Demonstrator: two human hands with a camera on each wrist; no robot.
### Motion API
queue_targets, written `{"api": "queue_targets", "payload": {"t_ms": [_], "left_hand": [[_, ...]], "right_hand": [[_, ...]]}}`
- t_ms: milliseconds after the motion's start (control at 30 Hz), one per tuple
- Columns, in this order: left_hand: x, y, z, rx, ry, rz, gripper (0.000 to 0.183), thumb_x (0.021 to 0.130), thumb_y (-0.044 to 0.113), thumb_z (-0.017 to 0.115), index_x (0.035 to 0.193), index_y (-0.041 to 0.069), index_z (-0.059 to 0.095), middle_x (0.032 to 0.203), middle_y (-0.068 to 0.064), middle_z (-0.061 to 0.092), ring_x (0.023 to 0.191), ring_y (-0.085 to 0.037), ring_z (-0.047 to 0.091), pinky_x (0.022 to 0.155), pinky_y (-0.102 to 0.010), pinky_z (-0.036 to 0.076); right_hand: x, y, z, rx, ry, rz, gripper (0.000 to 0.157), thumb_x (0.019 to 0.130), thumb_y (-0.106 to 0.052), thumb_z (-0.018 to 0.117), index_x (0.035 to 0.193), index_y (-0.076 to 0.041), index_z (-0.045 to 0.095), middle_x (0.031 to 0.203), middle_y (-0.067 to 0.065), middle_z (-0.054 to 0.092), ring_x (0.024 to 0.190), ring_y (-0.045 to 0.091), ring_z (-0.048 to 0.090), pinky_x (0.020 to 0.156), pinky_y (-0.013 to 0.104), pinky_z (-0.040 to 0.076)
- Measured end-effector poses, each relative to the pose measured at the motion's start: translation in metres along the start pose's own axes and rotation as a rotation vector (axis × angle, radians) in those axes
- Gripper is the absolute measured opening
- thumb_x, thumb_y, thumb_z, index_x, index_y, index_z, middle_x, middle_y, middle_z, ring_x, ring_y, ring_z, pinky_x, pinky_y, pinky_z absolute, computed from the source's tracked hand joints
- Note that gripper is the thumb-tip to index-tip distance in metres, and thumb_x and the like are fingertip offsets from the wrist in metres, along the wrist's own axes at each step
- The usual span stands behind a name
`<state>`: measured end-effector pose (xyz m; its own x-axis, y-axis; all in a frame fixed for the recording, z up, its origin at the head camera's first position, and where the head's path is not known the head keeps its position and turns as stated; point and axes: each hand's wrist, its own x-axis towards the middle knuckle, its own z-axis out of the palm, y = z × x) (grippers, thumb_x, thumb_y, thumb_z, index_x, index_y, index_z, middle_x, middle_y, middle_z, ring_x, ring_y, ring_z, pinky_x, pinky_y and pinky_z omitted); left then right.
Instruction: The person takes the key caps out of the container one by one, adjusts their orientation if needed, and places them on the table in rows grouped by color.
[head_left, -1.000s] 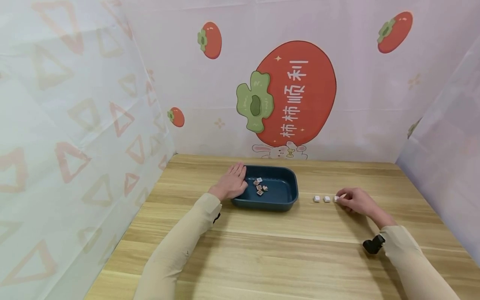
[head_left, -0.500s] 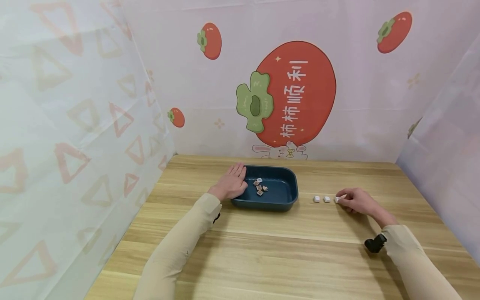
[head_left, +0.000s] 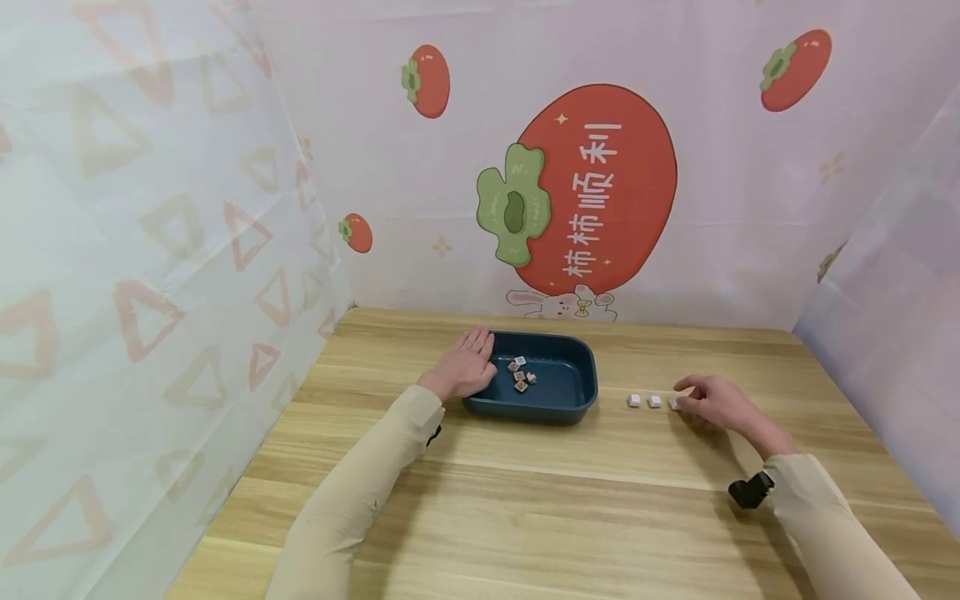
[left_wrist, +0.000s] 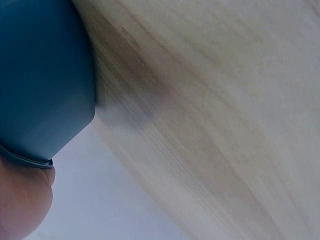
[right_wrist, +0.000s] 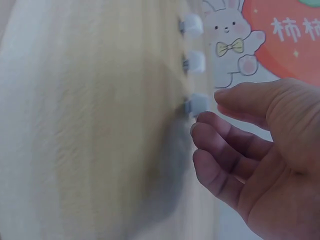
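My left hand (head_left: 465,367) rests along the left rim of a dark blue rectangular tray (head_left: 562,412), fingers extended over the edge. Inside the tray lie several small brown and white square pieces (head_left: 521,377). To its right, three small white keycap-like pieces stand in a row on the table: a left one (head_left: 634,401), a middle one (head_left: 655,402) and a right one (right_wrist: 199,105). In the right wrist view they have dark stubs underneath. My right hand (head_left: 716,402) is beside the right piece, thumb and loosely bent fingers spread apart around it.
The wooden tabletop (head_left: 540,517) extends in front of both hands. A white printed cloth with persimmons (head_left: 600,192) stands behind it, and side cloths rise at left and right. A black camera (head_left: 750,490) sits on the right wrist.
My right thumb and fingers have parted at the right piece, which has shifted slightly to the right. My left hand and the tray stay put; the head view has moved slightly.
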<state>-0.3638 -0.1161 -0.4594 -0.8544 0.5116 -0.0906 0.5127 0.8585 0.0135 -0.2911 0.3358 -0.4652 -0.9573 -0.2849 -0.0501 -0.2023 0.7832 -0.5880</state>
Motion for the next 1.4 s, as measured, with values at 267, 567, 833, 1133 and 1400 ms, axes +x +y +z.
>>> {"api": "queue_targets", "payload": {"t_ms": [267,567,833,1133,1400], "left_hand": [[0.0,0.0,0.001,0.0,0.004,-0.002,0.066,0.103,0.034,0.028,0.157,0.001,0.01,0.166,-0.015,0.006,0.155,-0.027,0.001,0.126,-0.042,0.006],[0.001,0.0,0.001,-0.004,0.001,-0.011,0.066,0.103,0.035,0.028,0.157,0.001,0.009,0.166,-0.014,0.002,0.155,-0.026,-0.001,0.126,-0.041,0.004],[0.001,0.001,0.001,-0.004,0.005,-0.004,0.066,0.103,0.034,0.029,0.157,0.0,0.011,0.166,-0.016,0.006,0.155,-0.028,0.001,0.126,-0.042,0.006],[0.002,0.001,0.0,-0.018,0.014,-0.011,0.065,0.103,0.033,0.03,0.157,0.0,0.011,0.166,-0.016,0.006,0.155,-0.027,0.0,0.126,-0.042,0.005],[0.001,0.002,0.0,-0.009,0.001,-0.015,0.066,0.103,0.034,0.029,0.157,0.001,0.01,0.166,-0.015,0.005,0.155,-0.027,0.0,0.126,-0.042,0.005]], "right_hand": [[0.008,-0.024,-0.007,-0.028,0.037,-0.051,0.035,0.097,-0.018,0.058,0.124,0.005,0.061,0.085,0.013,0.07,0.065,0.019,0.063,0.054,0.027,0.049],[0.022,-0.061,-0.007,-0.081,0.056,-0.1,0.033,0.097,-0.021,0.059,0.122,-0.001,0.064,0.089,0.015,0.071,0.068,0.02,0.066,0.058,0.028,0.049],[0.036,-0.094,-0.004,-0.053,0.055,-0.134,0.033,0.097,-0.023,0.059,0.124,-0.004,0.063,0.089,0.009,0.071,0.071,0.022,0.067,0.06,0.027,0.053],[0.061,-0.122,0.009,-0.016,0.03,-0.155,0.035,0.097,-0.02,0.059,0.126,-0.002,0.062,0.089,0.01,0.07,0.067,0.013,0.063,0.061,0.027,0.054],[0.081,-0.134,0.02,0.011,0.002,-0.178,0.033,0.096,-0.018,0.06,0.123,0.0,0.063,0.094,0.019,0.071,0.066,0.017,0.066,0.06,0.029,0.056]]}}
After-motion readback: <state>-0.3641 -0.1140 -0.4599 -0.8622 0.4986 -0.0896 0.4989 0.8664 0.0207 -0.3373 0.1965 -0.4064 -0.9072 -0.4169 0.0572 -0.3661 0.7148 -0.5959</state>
